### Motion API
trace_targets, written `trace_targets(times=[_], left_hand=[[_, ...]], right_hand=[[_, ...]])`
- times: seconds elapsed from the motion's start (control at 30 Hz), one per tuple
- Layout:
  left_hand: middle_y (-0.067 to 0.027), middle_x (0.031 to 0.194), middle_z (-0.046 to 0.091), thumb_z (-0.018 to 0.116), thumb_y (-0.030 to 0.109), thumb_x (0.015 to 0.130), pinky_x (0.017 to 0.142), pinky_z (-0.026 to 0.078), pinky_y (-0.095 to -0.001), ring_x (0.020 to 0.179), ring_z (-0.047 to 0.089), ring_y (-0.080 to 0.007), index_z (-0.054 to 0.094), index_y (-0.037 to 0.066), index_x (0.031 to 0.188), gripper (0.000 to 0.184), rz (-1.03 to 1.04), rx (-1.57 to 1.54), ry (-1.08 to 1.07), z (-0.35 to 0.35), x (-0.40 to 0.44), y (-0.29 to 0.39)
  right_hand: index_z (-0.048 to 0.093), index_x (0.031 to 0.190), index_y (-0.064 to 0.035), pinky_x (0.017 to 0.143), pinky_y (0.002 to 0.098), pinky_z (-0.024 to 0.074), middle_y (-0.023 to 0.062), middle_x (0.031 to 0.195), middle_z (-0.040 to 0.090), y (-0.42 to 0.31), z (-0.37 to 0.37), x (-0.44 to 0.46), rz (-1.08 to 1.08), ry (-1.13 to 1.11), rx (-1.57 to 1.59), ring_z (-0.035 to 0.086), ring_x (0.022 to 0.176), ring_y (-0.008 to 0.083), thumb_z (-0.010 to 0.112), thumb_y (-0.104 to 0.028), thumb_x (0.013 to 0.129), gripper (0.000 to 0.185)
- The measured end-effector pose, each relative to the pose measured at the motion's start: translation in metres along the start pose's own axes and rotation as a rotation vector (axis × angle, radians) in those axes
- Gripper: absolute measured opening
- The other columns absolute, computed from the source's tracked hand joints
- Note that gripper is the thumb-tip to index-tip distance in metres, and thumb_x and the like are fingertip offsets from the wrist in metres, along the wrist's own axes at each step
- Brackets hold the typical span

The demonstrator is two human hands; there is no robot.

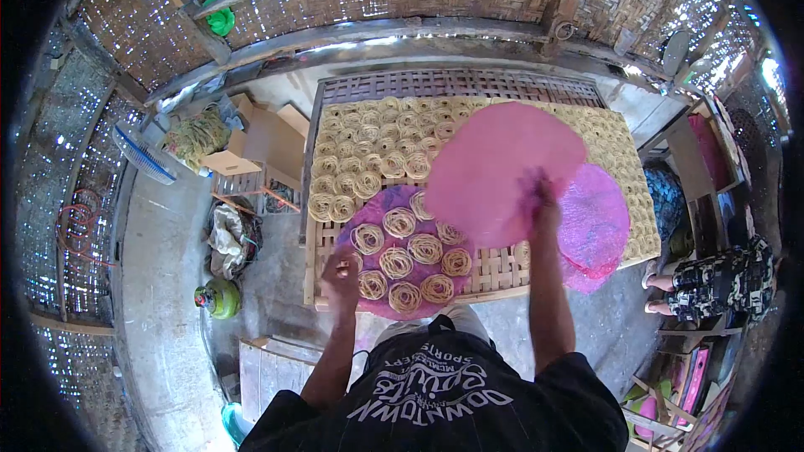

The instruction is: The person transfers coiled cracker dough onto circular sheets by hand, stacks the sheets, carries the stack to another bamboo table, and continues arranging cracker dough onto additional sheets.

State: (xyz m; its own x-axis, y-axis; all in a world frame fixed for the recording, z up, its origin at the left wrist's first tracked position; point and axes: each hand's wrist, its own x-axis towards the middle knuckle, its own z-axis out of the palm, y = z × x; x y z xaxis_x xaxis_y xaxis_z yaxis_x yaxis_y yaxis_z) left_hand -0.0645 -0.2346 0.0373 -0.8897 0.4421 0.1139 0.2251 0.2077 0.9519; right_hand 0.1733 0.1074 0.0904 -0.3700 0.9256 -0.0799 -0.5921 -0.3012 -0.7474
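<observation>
My right hand (540, 199) grips a round pink sheet (494, 163), blurred by motion, lifted over the slatted table. Below it and to the left, another round pink sheet (387, 244) carries several coiled noodle nests (396, 263). At that sheet's left edge is my left hand (340, 274), its fingers curled; whether they pinch the edge or something small is not visible. More round pink sheets (593, 222) lie at the table's right front, partly behind my right forearm.
Rows of noodle nests (368, 138) cover much of the woven slatted table (494, 272). A cardboard box (266, 144) and a green gas cylinder (219, 297) stand left. A blue-edged fan (142, 153) is farther left. Another person (720, 280) in camouflage-patterned clothing is at the right.
</observation>
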Motion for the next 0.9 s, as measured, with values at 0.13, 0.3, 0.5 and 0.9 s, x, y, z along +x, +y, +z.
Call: trace_targets(times=[0.13,0.3,0.5,0.9], left_hand=[[-0.0129,0.108,0.068,0.072,0.011,0.080,0.087,0.052,-0.0375,0.098,0.065,-0.0245,0.067,0.005,0.111,0.032,0.205,0.265,-0.181,0.050,-0.012,-0.010],[-0.0158,0.107,0.064,0.073,0.025,0.079,0.094,0.048,-0.0418,0.103,0.060,-0.0328,0.067,0.003,0.107,0.036,0.442,0.490,-0.388,0.125,0.003,-0.005],[-0.0163,0.103,0.055,0.076,0.028,0.075,0.086,0.049,-0.0430,0.100,0.056,-0.0344,0.063,-0.001,0.098,0.039,0.350,0.703,-0.488,0.186,0.013,0.016],[-0.0193,0.085,0.057,0.067,0.010,0.075,0.076,0.047,-0.0493,0.085,0.058,-0.0394,0.052,0.003,0.095,0.026,0.199,0.372,-0.374,0.233,0.013,-0.009]], right_hand=[[0.061,0.116,-0.0115,0.058,0.0265,0.0504,0.0016,0.098,0.065,-0.074,-0.107,0.011,-0.190,0.453,0.035,0.060,0.075,0.0115,0.055,-0.021,0.094,0.024],[0.063,0.095,-0.0147,0.053,0.0255,0.0446,-0.0008,0.086,0.062,-0.115,-0.245,0.009,-0.370,0.566,0.067,0.058,0.068,0.0116,0.056,-0.022,0.093,0.010],[0.057,0.105,-0.0078,0.043,0.0279,0.0396,0.0063,0.081,0.060,-0.105,-0.286,0.000,-0.331,0.981,-0.123,0.052,0.051,0.0165,0.065,-0.032,0.088,0.031],[0.065,0.082,0.0025,0.035,0.0270,0.0350,0.0045,0.059,0.059,-0.064,-0.266,-0.040,0.016,0.803,-0.779,0.051,0.040,0.0142,0.063,-0.051,0.087,0.054]])
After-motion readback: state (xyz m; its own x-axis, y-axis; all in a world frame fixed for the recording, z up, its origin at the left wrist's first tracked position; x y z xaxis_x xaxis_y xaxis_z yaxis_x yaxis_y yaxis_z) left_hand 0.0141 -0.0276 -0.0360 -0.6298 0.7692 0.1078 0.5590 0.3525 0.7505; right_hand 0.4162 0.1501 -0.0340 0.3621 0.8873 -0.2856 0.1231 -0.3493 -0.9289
